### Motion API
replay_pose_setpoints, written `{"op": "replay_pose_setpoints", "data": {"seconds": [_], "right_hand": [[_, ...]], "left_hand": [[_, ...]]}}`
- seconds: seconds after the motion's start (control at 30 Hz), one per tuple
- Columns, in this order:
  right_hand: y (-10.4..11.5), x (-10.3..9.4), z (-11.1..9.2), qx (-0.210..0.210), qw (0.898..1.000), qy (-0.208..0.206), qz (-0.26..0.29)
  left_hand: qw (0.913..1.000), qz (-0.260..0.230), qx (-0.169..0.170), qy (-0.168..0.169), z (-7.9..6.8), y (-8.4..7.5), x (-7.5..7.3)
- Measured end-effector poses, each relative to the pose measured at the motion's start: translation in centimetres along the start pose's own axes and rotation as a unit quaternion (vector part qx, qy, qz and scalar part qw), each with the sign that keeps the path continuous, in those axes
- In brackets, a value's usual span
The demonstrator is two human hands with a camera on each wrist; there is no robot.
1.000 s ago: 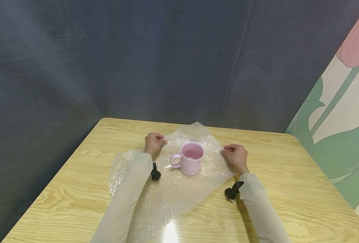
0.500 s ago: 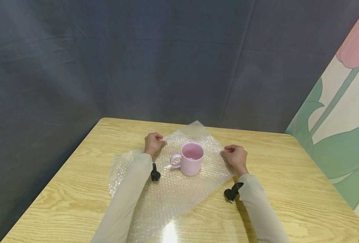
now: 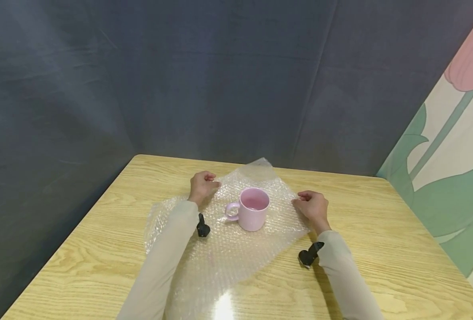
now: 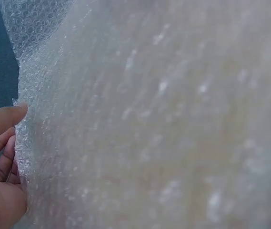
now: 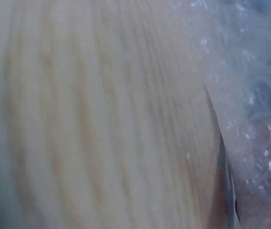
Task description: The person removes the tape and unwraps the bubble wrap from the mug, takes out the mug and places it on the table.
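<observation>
A pink mug (image 3: 253, 213) stands upright on a sheet of bubble wrap (image 3: 236, 258), its handle turned left. Beyond the mug's left side, my left hand (image 3: 202, 186) is at the wrap's edge. In the left wrist view, a gap shows between its fingers (image 4: 4, 117) and they sit right along the wrap's border. My right hand (image 3: 313, 206) is at the opposite edge, thumb at the wrap and forefinger apart from it. Through the clear bubbles in the right wrist view, part of that hand shows blurred, its fingertips mostly hidden.
The light wooden table (image 3: 372, 231) extends on both sides of the wrap. A dark curtain (image 3: 228, 89) hangs behind it, and a wall painted with a pink flower (image 3: 470, 58) is at the right. Another end of the wrap lies under my left sleeve (image 3: 164, 262).
My left thumb and forefinger, close together a second ago, have parted. The right forefinger has drawn slightly away from its thumb. The wrap's far corner has shifted slightly away; the mug stays put.
</observation>
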State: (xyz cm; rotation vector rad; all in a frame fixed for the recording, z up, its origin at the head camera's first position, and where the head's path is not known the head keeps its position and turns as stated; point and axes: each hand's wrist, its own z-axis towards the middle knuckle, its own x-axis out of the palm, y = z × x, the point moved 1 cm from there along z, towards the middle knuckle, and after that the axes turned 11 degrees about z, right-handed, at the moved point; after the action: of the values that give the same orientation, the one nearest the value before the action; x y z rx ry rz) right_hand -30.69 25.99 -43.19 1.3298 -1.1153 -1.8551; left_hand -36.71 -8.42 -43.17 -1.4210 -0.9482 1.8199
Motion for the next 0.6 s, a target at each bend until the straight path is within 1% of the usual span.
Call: {"op": "replay_pose_setpoints", "data": {"seconds": [0.1, 0.2, 0.33, 0.5, 0.6], "right_hand": [[0.0, -0.2, 0.0, -0.005, 1.0, 0.004, -0.001], [0.2, -0.4, -0.1, -0.006, 1.0, 0.012, 0.004], [0.5, -0.8, -0.2, -0.018, 0.999, 0.026, 0.016], [0.9, -1.3, -0.2, -0.047, 0.998, 0.03, 0.016], [1.1, -1.5, -0.2, -0.065, 0.998, 0.026, 0.007]], "left_hand": [[0.9999, -0.005, 0.01, -0.001, 0.0, -0.2, -0.2], [0.9997, 0.001, 0.026, 0.0, 0.0, -0.5, -0.5], [0.9993, -0.005, 0.037, 0.009, -0.1, -1.0, -1.0], [0.9989, -0.016, 0.041, 0.018, -0.1, -1.6, -1.4], [0.9984, -0.012, 0.051, 0.02, -0.1, -2.0, -1.6]]}}
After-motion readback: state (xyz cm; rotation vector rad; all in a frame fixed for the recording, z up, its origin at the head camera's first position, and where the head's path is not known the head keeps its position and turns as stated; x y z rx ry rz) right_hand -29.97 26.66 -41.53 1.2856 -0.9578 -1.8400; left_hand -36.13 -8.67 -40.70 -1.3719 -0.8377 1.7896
